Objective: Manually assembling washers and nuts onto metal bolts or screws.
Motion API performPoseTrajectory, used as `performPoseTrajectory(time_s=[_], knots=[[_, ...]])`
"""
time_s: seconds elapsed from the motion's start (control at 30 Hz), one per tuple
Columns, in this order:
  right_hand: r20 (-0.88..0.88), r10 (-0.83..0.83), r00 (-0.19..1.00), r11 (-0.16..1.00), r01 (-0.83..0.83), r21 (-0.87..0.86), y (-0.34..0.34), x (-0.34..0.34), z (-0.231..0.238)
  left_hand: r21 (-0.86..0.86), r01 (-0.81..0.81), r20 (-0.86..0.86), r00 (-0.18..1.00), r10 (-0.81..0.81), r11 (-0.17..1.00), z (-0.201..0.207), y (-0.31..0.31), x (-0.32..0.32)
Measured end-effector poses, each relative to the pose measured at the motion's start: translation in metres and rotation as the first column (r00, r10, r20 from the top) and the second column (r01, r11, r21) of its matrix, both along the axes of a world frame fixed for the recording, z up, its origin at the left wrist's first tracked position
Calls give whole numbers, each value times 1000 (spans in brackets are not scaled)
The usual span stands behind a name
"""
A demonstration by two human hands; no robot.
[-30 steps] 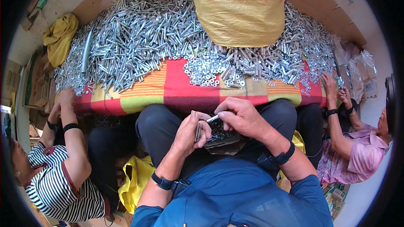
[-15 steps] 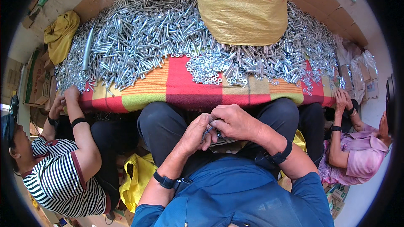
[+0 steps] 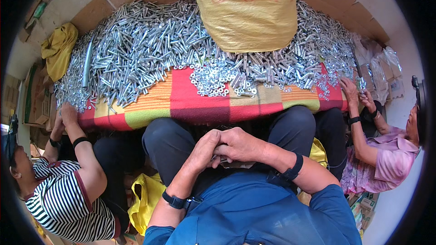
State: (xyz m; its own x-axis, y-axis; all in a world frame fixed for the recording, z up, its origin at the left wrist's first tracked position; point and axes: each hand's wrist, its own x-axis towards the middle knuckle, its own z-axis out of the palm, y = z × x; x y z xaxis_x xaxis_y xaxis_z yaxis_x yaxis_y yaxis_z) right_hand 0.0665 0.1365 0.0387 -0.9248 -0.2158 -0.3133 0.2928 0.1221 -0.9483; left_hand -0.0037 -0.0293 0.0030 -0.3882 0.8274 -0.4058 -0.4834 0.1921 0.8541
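Over my lap, my left hand [image 3: 205,149] and my right hand [image 3: 240,144] are pressed together with fingers curled. Whatever lies between them is hidden by the fingers. Beyond my knees a checked cloth [image 3: 195,91] in red, orange and green covers the work surface. Long metal bolts or anchor sleeves [image 3: 131,54] are heaped across it. Close to its front middle is a small pile of washers and nuts [image 3: 210,76].
A yellow woven sack [image 3: 250,22] stands on the heap. A metal scoop-like piece [image 3: 87,63] lies at left. One person in stripes [image 3: 68,195] works at left, another in pink [image 3: 381,163] at right. Yellow bags [image 3: 146,199] hang beside my legs.
My hands have closed more tightly together, covering the small metal piece that showed between the fingers. At right, the other person's hands have shifted toward the pile. The view has tilted slightly.
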Motion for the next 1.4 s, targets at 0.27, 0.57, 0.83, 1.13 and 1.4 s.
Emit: performPoseTrajectory(time_s=[0.27, 0.57, 0.83, 1.13, 1.4], knots=[[296, -214, 931, 814, 338, -473, 43, 11, -20, 75, -204, 237, 954, 182, 976, -10, -2, -6], [107, -281, 954, 926, 298, -232, 32, 9, -5, 89, -68, 97, 994, 59, 994, -7, -6, -2], [-674, -84, 734, 657, 550, 516, 82, -19, -14, 60, -134, 35, 991, 132, 989, -8, -3, -3], [-548, -105, 830, 417, 537, 733, 140, -3, -27, 68, -154, 49, 987, 151, 986, -8, -4, -4], [-472, -280, 836, 509, 546, 666, 149, 10, -20, 54, -160, 45, 987, 157, 986, -11, -5, -3]])
